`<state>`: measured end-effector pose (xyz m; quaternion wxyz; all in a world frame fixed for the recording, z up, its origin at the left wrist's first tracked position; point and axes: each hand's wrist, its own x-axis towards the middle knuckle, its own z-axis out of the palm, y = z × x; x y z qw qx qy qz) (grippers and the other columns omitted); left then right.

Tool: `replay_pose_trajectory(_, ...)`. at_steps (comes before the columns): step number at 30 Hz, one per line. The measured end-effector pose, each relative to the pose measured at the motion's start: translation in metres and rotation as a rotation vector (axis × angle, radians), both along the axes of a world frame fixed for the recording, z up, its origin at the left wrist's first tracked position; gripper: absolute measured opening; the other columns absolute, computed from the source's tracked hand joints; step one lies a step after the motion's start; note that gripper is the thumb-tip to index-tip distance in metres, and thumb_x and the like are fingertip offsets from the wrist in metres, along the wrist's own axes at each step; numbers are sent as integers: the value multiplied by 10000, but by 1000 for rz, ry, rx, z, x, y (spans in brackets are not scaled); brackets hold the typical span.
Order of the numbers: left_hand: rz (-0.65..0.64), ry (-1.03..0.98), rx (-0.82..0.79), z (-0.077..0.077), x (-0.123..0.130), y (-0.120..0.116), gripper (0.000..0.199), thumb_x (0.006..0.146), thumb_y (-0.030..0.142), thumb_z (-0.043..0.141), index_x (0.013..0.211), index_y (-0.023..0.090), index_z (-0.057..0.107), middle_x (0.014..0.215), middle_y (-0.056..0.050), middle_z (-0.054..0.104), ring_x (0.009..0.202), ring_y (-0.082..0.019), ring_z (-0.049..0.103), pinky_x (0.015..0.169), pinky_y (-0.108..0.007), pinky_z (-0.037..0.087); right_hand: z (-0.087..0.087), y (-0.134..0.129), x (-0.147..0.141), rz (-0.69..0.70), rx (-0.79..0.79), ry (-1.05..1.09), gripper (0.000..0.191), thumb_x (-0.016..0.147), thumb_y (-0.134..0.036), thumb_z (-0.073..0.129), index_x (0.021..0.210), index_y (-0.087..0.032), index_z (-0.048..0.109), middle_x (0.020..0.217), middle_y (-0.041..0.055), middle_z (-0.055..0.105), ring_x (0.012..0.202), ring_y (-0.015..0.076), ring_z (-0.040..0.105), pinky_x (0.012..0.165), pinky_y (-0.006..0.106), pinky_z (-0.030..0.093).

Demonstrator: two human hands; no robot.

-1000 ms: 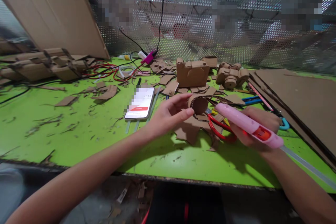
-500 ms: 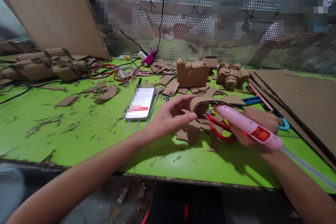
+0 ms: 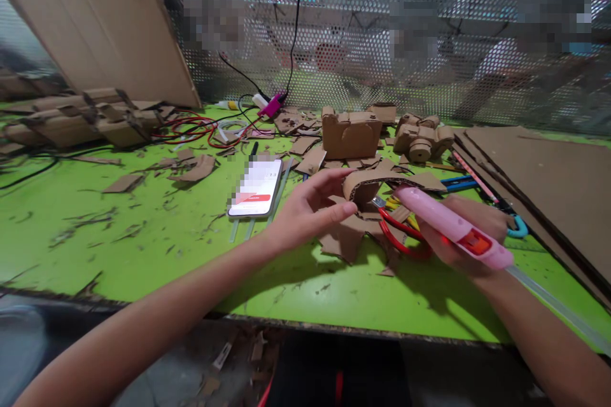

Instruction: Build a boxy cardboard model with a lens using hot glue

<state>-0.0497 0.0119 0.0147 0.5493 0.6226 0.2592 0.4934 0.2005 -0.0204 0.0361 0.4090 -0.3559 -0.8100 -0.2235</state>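
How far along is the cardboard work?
Looks done: the small cardboard camera at the back, round lens in place. In hand: a cardboard strip, curled in the left hand, with the pink glue gun in the right hand. Left, probably: gluing the strip's tail, which sticks out uncurled.

Phone [image 3: 261,181]: small screen text unreadable
Pink glue gun [image 3: 443,219], right of phone: tip indistinct
Cardboard sheet [image 3: 548,184], far right of phone: cut off
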Motion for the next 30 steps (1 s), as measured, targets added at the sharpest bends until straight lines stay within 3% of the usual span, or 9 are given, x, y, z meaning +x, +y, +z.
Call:
replay_pose_trajectory(5, 62, -12, 25, -1, -2, 3, 531, 749, 469, 813, 1182, 213, 644, 1183, -101, 712, 1100, -260, 668, 879, -362, 556, 2, 0, 1, 19, -26, -9, 157, 843, -127, 617, 842, -227, 738, 487, -32, 449, 421, 120, 393, 465, 303, 274)
replay_pose_trajectory(13, 93, -35, 36, 0, -1, 4, 537, 734, 483, 822, 1166, 214, 651, 1158, -94, 729, 1059, -244, 685, 852, -333, 568, 3, 1, 0, 56, 1, 3, 140, 830, -146, 635, 710, -194, 689, 485, -19, 492, 419, 111, 428, 432, 282, 275)
replay_pose_trajectory(21, 80, -15, 47, 1, -2, 4, 529, 757, 482, 803, 1193, 226, 650, 1194, -98, 717, 1121, -278, 670, 915, -378, 565, 4, 0, 0, 55, -28, -22, 149, 844, -143, 622, 763, -226, 715, 490, -24, 515, 420, 117, 435, 427, 285, 296)
replay_pose_trajectory(30, 57, -63, 87, 2, 0, 1, 484, 762, 415, 812, 1177, 229, 645, 1196, -84, 713, 1116, -248, 669, 899, -335, 560, -9, 1, 8, -28, -183, -1, 129, 857, -228, 621, 732, -250, 644, 571, 2, 611, 495, 155, 539, 485, 296, 382)
